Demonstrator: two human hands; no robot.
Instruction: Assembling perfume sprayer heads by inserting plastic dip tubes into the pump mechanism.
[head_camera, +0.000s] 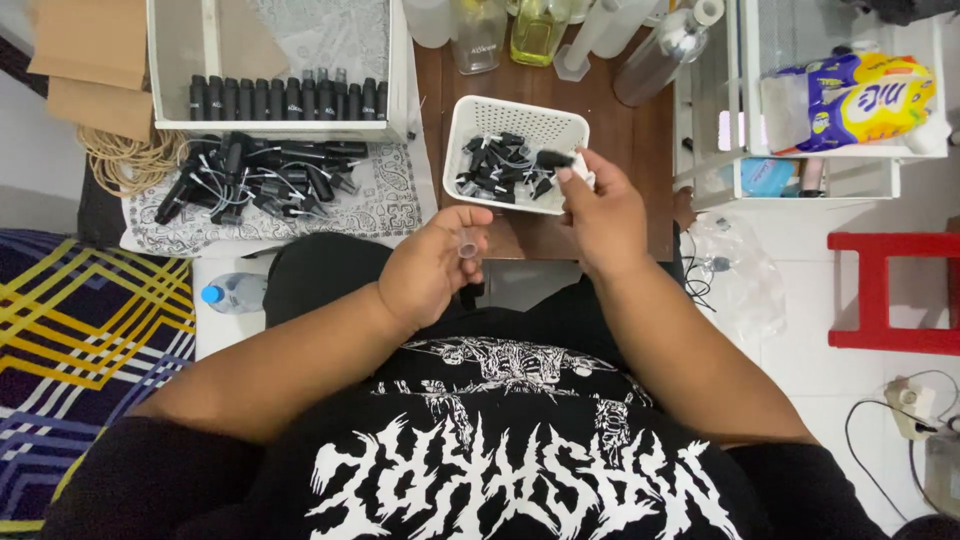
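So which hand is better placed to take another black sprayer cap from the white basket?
Right hand: it is at the white basket rim, though already pinching a black cap. Left hand holds a small clear vial.

A home floor turned into a small packing spot is shown: white tiles, a patterned rug, a low wooden table, a red stool, folded cardboard and white baskets of black spray caps are seen.

Small clear vial, upright, open mouth up, above table's near edge; black sprayer cap, sideways over white basket's near-right corner.
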